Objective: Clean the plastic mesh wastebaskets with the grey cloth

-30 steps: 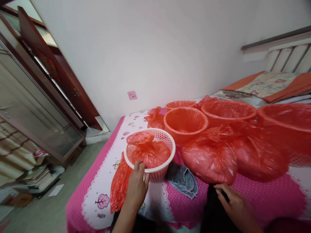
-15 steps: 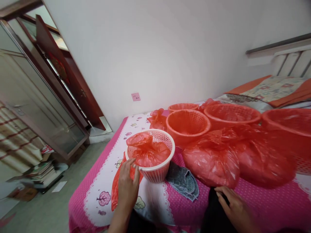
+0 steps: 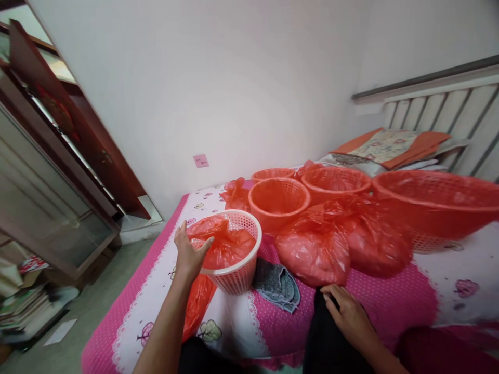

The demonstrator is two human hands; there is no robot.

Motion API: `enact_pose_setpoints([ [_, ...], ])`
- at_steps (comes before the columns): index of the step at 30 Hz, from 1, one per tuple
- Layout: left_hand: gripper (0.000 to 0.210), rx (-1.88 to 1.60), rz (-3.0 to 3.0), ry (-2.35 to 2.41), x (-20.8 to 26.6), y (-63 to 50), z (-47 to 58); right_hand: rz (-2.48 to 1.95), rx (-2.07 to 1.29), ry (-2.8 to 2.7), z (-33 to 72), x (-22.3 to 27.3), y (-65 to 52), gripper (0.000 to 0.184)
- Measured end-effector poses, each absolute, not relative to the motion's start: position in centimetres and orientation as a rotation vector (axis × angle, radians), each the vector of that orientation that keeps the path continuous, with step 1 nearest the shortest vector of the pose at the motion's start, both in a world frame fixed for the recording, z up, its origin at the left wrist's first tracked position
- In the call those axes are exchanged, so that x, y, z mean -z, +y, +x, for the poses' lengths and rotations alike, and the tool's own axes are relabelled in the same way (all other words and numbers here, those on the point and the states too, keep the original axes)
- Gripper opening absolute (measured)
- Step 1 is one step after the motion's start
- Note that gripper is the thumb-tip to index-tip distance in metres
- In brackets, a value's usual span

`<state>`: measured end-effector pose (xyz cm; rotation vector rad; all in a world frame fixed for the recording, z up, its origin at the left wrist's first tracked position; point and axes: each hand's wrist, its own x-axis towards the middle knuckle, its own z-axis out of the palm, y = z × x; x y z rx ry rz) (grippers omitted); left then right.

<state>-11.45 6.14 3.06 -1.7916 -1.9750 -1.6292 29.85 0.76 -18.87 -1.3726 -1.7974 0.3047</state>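
Observation:
A white plastic basket (image 3: 238, 274) stands near the front left of the bed, with a red plastic bag (image 3: 228, 244) bunched inside it. My left hand (image 3: 187, 254) rests on the basket's left rim, thumb and fingers around the edge and touching the bag. Another red bag (image 3: 197, 306) lies flat under the basket and my left arm. My right hand (image 3: 349, 314) lies flat on a black cloth (image 3: 325, 343) at the bed's front edge, fingers loosely apart.
Several red baskets (image 3: 278, 200) and stuffed red bags (image 3: 312, 249) cover the pink bedspread (image 3: 390, 306). A grey cloth (image 3: 276, 283) lies beside the white basket. A large red basket (image 3: 436, 205) is at right. Pillows (image 3: 390, 148) lie by the headboard. A glass cabinet (image 3: 50, 208) stands left.
My left hand slid from the basket's front rim down to its left side, then up onto the left rim. The view turned right. My right hand stayed on the black cloth.

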Motion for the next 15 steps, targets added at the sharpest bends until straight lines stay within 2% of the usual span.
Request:
enact_pose_setpoints([
  [4, 0.098, 1.371, -1.913, -2.166, -2.8, 8.8, -11.8, -1.388, -0.267, -1.817, 30.1, 19.9, 0.5, 0.022],
  [11, 0.054, 1.065, -2.108, -2.238, -3.1, 9.9, -10.3, -1.409, -0.318, -1.732, 31.4, 21.6, 0.3, 0.023],
  [15, 0.048, 1.016, -2.095, -2.256, -3.7, 9.8, -10.1, -1.405, -0.328, -1.715, 31.6, 21.3, 0.4, 0.022],
])
